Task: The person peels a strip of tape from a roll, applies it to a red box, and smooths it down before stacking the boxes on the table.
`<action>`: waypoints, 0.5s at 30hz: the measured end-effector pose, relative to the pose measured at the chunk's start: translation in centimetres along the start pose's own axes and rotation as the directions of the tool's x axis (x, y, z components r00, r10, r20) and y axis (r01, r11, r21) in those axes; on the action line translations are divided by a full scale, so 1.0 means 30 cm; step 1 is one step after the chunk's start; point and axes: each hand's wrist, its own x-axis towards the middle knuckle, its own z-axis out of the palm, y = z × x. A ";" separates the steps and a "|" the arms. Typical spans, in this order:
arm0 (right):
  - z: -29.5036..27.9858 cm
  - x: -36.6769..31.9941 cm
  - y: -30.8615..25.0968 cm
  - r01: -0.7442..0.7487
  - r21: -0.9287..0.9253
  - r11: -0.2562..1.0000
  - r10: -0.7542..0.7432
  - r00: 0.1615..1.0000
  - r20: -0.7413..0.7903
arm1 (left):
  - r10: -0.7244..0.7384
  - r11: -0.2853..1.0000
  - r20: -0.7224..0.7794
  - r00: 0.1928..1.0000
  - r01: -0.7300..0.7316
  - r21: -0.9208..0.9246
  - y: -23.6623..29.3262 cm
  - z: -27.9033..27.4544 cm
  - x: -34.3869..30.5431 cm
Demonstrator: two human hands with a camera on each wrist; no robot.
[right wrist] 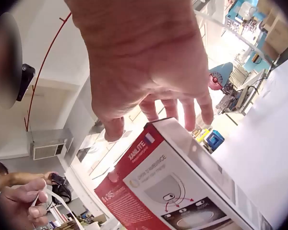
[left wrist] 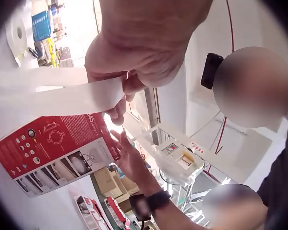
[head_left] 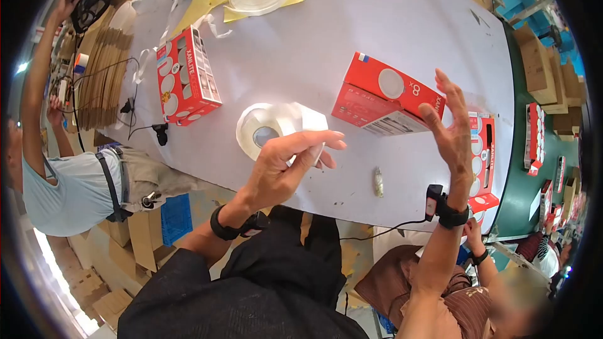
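White tape strip: pinched in the person's left hand, above the table, beside the white tape roll lying near the front edge. Red XANLITE carton: between roll and right edge. Right hand: released, fingers extended beside the carton; contact, I cannot tell.

Head view downward over table, 2 wrist close-ups, both sharing red box
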 end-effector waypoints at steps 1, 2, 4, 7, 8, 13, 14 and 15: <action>-0.009 0.001 0.012 0.005 -0.024 1.000 -0.005 1.000 -0.009 | 0.016 1.000 -0.005 1.000 -0.016 0.006 -0.004 0.010 0.010; -0.015 -0.001 0.019 0.006 -0.048 0.999 -0.007 1.000 -0.017 | 0.028 1.000 -0.009 1.000 -0.028 0.011 -0.011 0.017 0.015; -0.025 -0.015 0.025 -0.005 -0.058 0.998 0.003 0.999 -0.041 | 0.035 0.999 -0.016 0.999 -0.035 0.013 -0.022 0.031 0.026; -0.031 -0.058 0.009 -0.016 -0.116 0.993 -0.002 0.989 -0.149 | 0.041 0.999 -0.013 0.999 -0.041 -0.003 -0.041 0.035 0.039; -0.018 -0.074 -0.003 0.057 -0.214 0.975 -0.110 0.963 -0.247 | 0.059 0.998 0.007 0.998 -0.059 -0.012 -0.050 0.029 0.042; 0.051 -0.286 -0.181 -0.195 0.209 0.958 0.253 0.919 -0.302 | 0.065 0.997 0.150 0.987 -0.070 0.022 -0.014 0.026 0.026; 0.068 -0.331 -0.220 -0.290 0.438 0.851 0.352 0.934 -0.065 | 0.053 0.999 0.181 0.982 -0.050 -0.017 0.003 0.034 0.018; 0.088 -0.362 -0.250 -0.411 0.609 0.679 0.379 0.906 0.189 | 0.040 0.998 0.214 0.976 -0.029 -0.055 0.023 0.044 0.007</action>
